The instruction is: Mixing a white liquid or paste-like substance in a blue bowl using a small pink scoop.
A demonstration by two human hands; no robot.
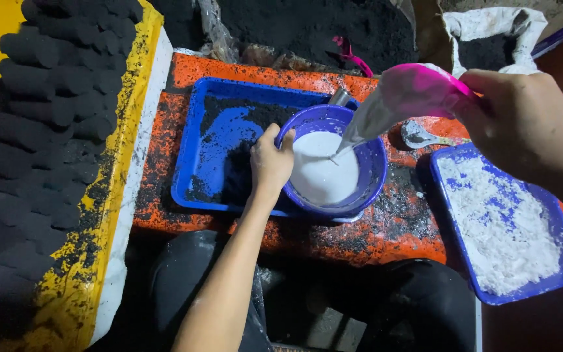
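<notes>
Purple bowl, sitting partly inside the blue tray on the orange, black-dusted surface, half full of white liquid. Steadied at its near-left rim by the left hand, fingers curled and clamped over the edge. Pink scoop gripped shut in the right hand, tipped above the bowl's right side, sending a thin white stream down into the pool.

Best kept low and slow, judging by the narrow stream: aimed at the middle of the pool, away from the rim and away from the holding fingers. Left-hand grip worth keeping firm, since the bowl appears to straddle the tray's edge and could rock. Black powder lying loose in the tray just beside the bowl; a splash there likely to make clumps.

Second blue tray of white powder well to the right. Metal spoon between it and the bowl. Stacked black briquettes far left.
</notes>
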